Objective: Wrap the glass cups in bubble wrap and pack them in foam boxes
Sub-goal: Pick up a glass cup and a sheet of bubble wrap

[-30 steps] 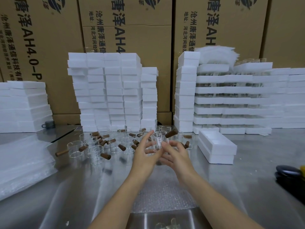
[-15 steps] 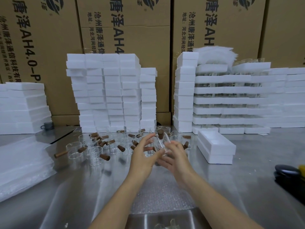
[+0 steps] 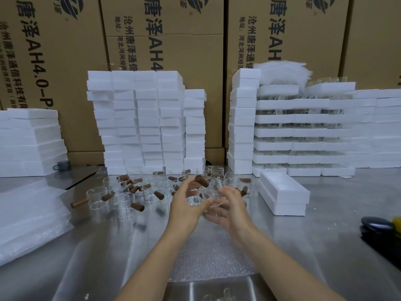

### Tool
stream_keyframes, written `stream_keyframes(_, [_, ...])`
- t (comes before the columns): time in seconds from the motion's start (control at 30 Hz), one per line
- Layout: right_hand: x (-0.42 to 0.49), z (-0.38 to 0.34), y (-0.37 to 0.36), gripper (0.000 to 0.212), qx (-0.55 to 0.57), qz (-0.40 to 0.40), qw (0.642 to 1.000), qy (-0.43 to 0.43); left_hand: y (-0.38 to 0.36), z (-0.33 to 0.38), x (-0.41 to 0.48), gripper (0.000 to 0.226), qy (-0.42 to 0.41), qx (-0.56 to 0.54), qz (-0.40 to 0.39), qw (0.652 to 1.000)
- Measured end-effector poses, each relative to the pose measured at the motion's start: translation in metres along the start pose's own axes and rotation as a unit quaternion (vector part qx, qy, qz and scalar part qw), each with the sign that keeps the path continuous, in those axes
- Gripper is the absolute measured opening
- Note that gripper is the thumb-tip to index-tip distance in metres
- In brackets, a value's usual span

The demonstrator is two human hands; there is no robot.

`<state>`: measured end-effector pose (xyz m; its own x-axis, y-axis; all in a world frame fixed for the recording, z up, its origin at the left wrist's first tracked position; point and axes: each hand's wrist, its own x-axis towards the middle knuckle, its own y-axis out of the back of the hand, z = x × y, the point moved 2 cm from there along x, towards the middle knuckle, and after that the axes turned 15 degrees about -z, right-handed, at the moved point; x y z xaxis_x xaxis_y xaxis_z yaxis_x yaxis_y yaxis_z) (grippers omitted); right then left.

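A clear glass cup (image 3: 212, 193) with a brown wooden handle (image 3: 199, 180) is held above the steel table between both hands. My left hand (image 3: 186, 206) curls round its left side, with the handle sticking up beside the fingertips. From the right, my right hand (image 3: 231, 210) grips it between thumb and fingers. A sheet of bubble wrap (image 3: 209, 257) lies flat on the table under my forearms. An open white foam box (image 3: 282, 193) sits to the right of the hands. Several more glass cups (image 3: 130, 195) with wooden handles stand behind and to the left.
Tall stacks of white foam boxes (image 3: 141, 127) and filled foam trays (image 3: 303, 131) line the back in front of cardboard cartons. A pile of bubble wrap sheets (image 3: 28, 216) lies at the left. A black object (image 3: 379, 224) rests at the right edge.
The cup has turned in my hands: its handle swung from pointing up-right to up-left. Both hands stayed in the same spot over the bubble wrap.
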<state>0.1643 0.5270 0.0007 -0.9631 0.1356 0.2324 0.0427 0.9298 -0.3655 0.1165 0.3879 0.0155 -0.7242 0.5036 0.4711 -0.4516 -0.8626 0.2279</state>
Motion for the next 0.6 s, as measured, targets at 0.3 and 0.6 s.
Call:
stream_keyframes(0.3, [-0.0056,-0.0068,0.0004,0.067,-0.169,0.042,0.983,0.059,-0.0002,-0.0075,0.0011,0.076,0.013,0.036,-0.012,0.999])
stream_keyframes(0.6, [-0.0003,-0.0036,-0.0008,0.051,-0.077,0.014,0.996,0.029,-0.001,-0.0034,-0.0023,0.067,-0.003,0.12,-0.013,0.993])
